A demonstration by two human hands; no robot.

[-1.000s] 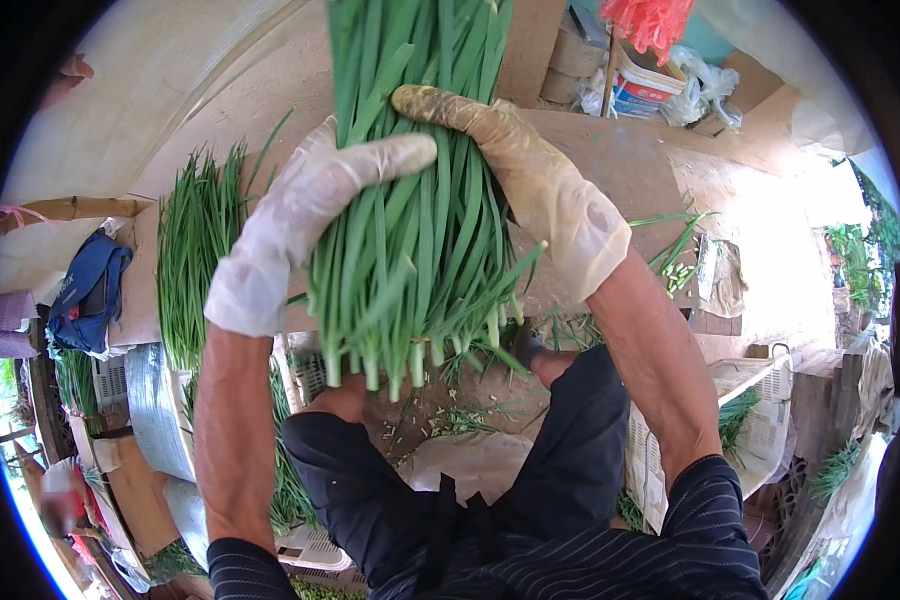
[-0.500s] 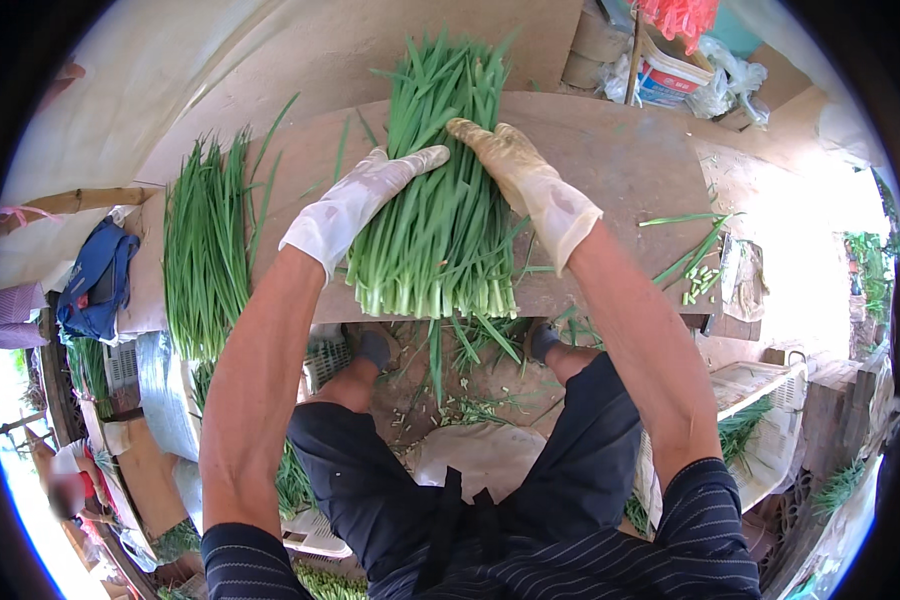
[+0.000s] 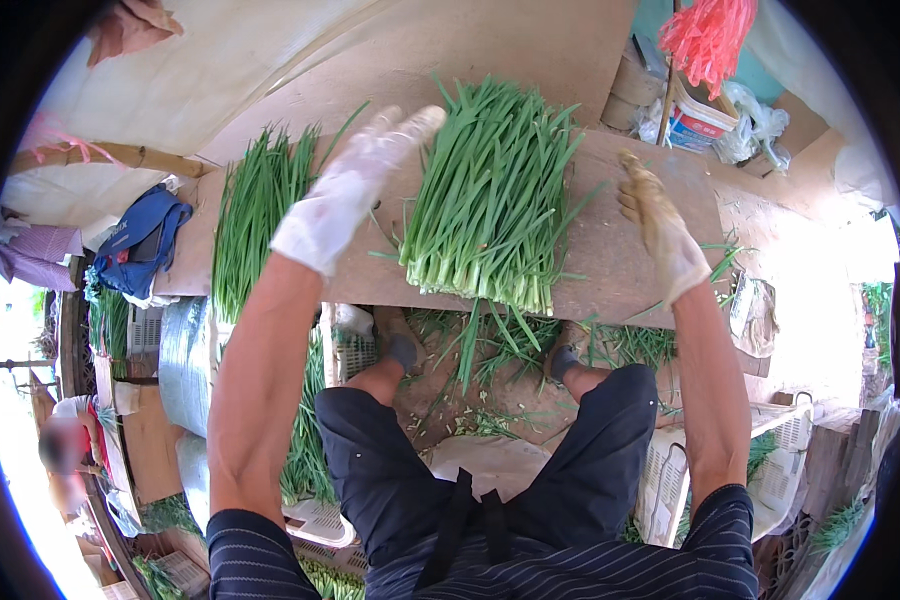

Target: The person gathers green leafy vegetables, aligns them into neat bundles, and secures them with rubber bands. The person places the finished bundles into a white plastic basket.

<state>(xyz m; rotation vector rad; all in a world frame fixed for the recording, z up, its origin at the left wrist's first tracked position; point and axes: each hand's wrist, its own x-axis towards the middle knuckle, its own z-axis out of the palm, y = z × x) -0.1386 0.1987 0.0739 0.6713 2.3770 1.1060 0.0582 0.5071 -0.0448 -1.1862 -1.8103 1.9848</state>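
A thick stack of garlic chives lies on the brown board table, its pale cut ends evened toward me and its leafy tips pointing away. My left hand, in a whitish thin glove, hovers by the stack's left side with fingers stretched out, holding nothing. Off the stack's right side is my right hand in a yellow-stained glove, its fingers spread and empty. Neither hand appears to touch the stack. A second, looser bunch of chives rests at the table's left, partly behind my left forearm.
Pink-red plastic strips hang at the upper right above a white bucket. At the left sits a blue bag. White plastic crates flank my legs. Cut leaves litter the floor below. A blurred person is at the far left.
Both hands have let go of the chive stack and moved apart, the left one to the left, the right one well to the right. The view has shifted slightly.
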